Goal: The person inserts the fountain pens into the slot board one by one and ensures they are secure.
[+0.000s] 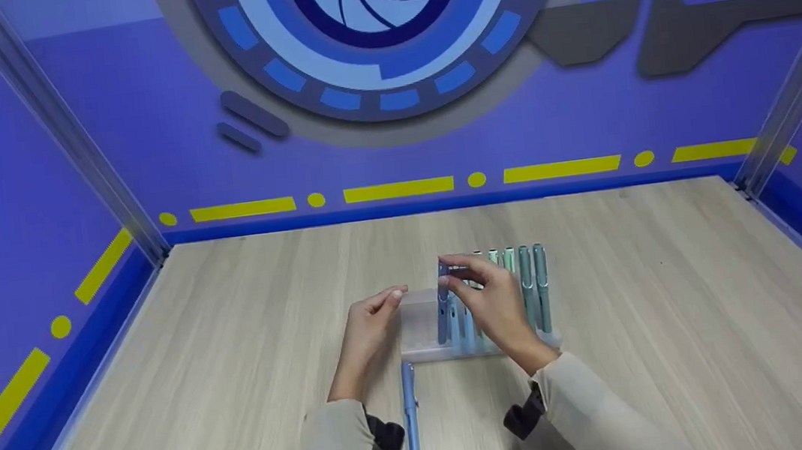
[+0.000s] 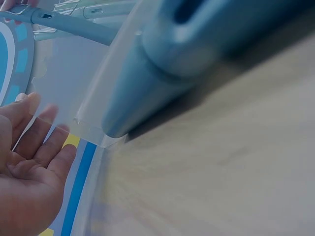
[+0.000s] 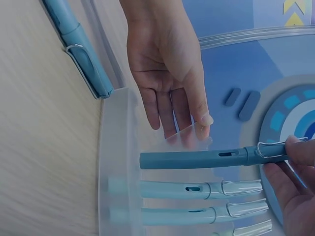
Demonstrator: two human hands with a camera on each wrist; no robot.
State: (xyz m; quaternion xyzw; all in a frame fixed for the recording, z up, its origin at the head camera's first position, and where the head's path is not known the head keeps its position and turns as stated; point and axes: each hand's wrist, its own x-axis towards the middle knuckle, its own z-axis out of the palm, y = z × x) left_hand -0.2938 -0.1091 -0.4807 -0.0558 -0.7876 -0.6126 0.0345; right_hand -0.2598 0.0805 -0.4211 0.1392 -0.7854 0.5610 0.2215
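Note:
My right hand (image 1: 497, 308) pinches a dark blue pen (image 3: 197, 159) by its capped end, between thumb and fingers. The pen's lower end is at the base of a clear plastic pen stand (image 1: 420, 322), in front of its back panel. At the stand's left side, my left hand (image 1: 368, 331) pinches the panel's upper corner between thumb and index finger; its other fingers show behind the panel in the right wrist view. Light blue pens (image 3: 167, 190) stand beside the held one, partly hidden by my right hand in the head view.
Green pens (image 1: 509, 262) and dark teal pens (image 1: 543, 288) fill the stand's right part. Another blue pen (image 1: 411, 420) lies on the wooden table (image 1: 264, 286) in front of the stand's left end. Blue walls (image 1: 401, 161) enclose the back and sides.

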